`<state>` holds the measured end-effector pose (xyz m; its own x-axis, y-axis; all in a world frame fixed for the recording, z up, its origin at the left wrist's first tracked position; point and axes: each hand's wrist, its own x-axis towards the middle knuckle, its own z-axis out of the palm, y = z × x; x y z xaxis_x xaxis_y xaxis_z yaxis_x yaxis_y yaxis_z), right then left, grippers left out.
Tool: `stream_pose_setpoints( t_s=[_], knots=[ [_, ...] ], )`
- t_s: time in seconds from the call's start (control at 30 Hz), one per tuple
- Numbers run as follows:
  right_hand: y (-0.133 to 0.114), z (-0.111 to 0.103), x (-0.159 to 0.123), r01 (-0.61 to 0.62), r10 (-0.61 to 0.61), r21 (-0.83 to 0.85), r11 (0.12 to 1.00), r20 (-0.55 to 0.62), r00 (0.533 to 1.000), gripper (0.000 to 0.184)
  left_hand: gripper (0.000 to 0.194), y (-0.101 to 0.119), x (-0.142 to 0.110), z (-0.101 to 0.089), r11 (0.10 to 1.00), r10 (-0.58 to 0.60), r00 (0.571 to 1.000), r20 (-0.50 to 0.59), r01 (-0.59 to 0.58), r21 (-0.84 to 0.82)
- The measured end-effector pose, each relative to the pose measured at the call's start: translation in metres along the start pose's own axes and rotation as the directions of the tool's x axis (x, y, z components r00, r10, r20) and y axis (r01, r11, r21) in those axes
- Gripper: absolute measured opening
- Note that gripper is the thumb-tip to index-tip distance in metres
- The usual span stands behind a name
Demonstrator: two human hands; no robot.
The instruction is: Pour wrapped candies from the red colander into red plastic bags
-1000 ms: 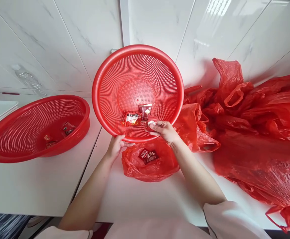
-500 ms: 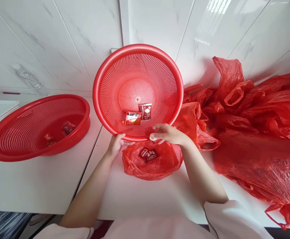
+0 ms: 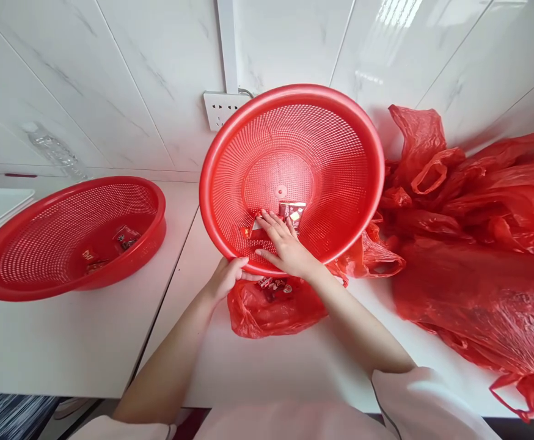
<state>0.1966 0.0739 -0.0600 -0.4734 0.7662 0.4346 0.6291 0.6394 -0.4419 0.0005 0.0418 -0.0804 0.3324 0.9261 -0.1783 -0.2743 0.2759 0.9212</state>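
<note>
A red mesh basket (image 3: 340, 153) is tipped up toward me at the centre. My left hand (image 3: 228, 276) grips its lower rim. My right hand (image 3: 283, 244) reaches inside it, fingers spread flat over a snack packet, next to another dark red packet (image 3: 293, 212). Below the rim lies a small red plastic bag (image 3: 267, 308) with a couple of packets (image 3: 274, 285) showing in its mouth.
A second red mesh basket (image 3: 148, 201) with a few packets (image 3: 124, 236) sits on the white counter at left. A heap of red plastic bags (image 3: 478, 238) fills the right side. A wall socket (image 3: 216, 110) is behind the basket, a clear bottle (image 3: 56, 150) at far left.
The tilted basket has shifted right. My right hand left the bag's mouth below the rim and went back into the basket, onto the packets; the packet it held a second ago is gone from it.
</note>
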Motion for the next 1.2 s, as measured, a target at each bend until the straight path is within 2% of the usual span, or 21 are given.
stream_pose_setpoints(
  t_s=[0.1, 0.2, 0.27, 0.37, 0.43, 0.47, 0.5, 0.57, 0.6, 0.63, 0.67, 0.7, 0.73, 0.8, 0.93, 1.07, 1.13, 1.2],
  knots=[
    [0.006, -0.003, -0.003, -0.014, 0.014, -0.01, 1.0, 0.069, 0.998, 0.066, 0.052, -0.002, 0.0, 0.001, 1.0, 0.013, 1.0, -0.014, -0.013, 0.012],
    [0.011, -0.012, -0.006, -0.021, 0.017, 0.018, 1.0, 0.17, 0.985, 0.049, 0.05, -0.002, 0.003, -0.001, 0.999, 0.033, 0.996, -0.081, -0.034, -0.009],
    [0.014, -0.017, -0.008, -0.067, 0.062, 0.019, 0.998, 0.202, 0.977, 0.038, 0.047, -0.001, 0.006, -0.004, 0.998, 0.03, 0.991, -0.13, -0.036, -0.048],
    [0.018, -0.019, -0.006, -0.196, 0.183, 0.104, 0.975, 0.122, 0.975, 0.03, 0.041, -0.003, 0.01, -0.009, 0.994, 0.018, 0.985, -0.173, -0.036, -0.103],
    [0.02, -0.019, -0.003, -0.283, 0.29, 0.315, 0.906, 0.024, 0.957, 0.027, 0.042, -0.004, 0.012, -0.012, 0.992, 0.019, 0.983, -0.184, -0.041, -0.118],
    [0.021, -0.019, -0.001, -0.318, 0.362, 0.472, 0.823, -0.004, 0.932, 0.027, 0.043, -0.004, 0.012, -0.013, 0.992, 0.023, 0.982, -0.185, -0.046, -0.119],
    [0.023, -0.019, 0.001, -0.341, 0.443, 0.636, 0.692, -0.001, 0.896, 0.027, 0.044, -0.004, 0.012, -0.014, 0.992, 0.028, 0.982, -0.187, -0.051, -0.117],
    [0.025, -0.02, 0.005, -0.357, 0.575, 0.878, 0.32, 0.119, 0.809, 0.03, 0.044, -0.002, 0.012, -0.015, 0.992, 0.036, 0.982, -0.188, -0.058, -0.11],
    [0.026, -0.021, 0.006, -0.353, 0.6, 0.926, 0.135, 0.207, 0.773, 0.032, 0.043, -0.001, 0.012, -0.015, 0.993, 0.04, 0.981, -0.19, -0.061, -0.105],
    [0.027, -0.023, 0.007, -0.347, 0.598, 0.938, -0.011, 0.284, 0.749, 0.036, 0.041, 0.0, 0.012, -0.015, 0.993, 0.039, 0.981, -0.192, -0.06, -0.102],
    [0.028, -0.025, 0.007, -0.337, 0.584, 0.936, -0.105, 0.332, 0.741, 0.038, 0.04, 0.001, 0.012, -0.015, 0.993, 0.038, 0.98, -0.195, -0.058, -0.099],
    [0.028, -0.027, 0.007, -0.325, 0.568, 0.934, -0.151, 0.351, 0.745, 0.039, 0.039, 0.002, 0.012, -0.014, 0.994, 0.035, 0.98, -0.198, -0.056, -0.098],
    [0.028, -0.029, 0.006, -0.316, 0.552, 0.936, -0.158, 0.348, 0.758, 0.037, 0.039, 0.003, 0.011, -0.014, 0.994, 0.032, 0.979, -0.199, -0.053, -0.099],
    [0.027, -0.03, 0.004, -0.306, 0.527, 0.945, -0.114, 0.318, 0.788, 0.034, 0.039, 0.004, 0.011, -0.013, 0.993, 0.023, 0.98, -0.199, -0.045, -0.11],
    [0.025, -0.027, 0.001, -0.325, 0.486, 0.944, -0.054, 0.309, 0.817, 0.042, 0.041, 0.004, 0.011, -0.012, 0.99, 0.006, 0.982, -0.188, -0.032, -0.137],
    [0.023, -0.026, 0.001, -0.31, 0.451, 0.951, 0.011, 0.272, 0.85, 0.03, 0.041, 0.007, 0.01, -0.01, 0.991, -0.01, 0.982, -0.187, -0.016, -0.135],
    [0.022, -0.028, 0.0, -0.301, 0.408, 0.948, 0.104, 0.235, 0.882, 0.026, 0.042, 0.007, 0.01, -0.01, 0.992, -0.005, 0.981, -0.196, -0.02, -0.128],
    [0.019, -0.034, -0.001, -0.277, 0.34, 0.922, 0.27, 0.178, 0.923, 0.024, 0.042, 0.008, 0.009, -0.01, 0.992, -0.001, 0.979, -0.203, -0.024, -0.123]
  ],
)
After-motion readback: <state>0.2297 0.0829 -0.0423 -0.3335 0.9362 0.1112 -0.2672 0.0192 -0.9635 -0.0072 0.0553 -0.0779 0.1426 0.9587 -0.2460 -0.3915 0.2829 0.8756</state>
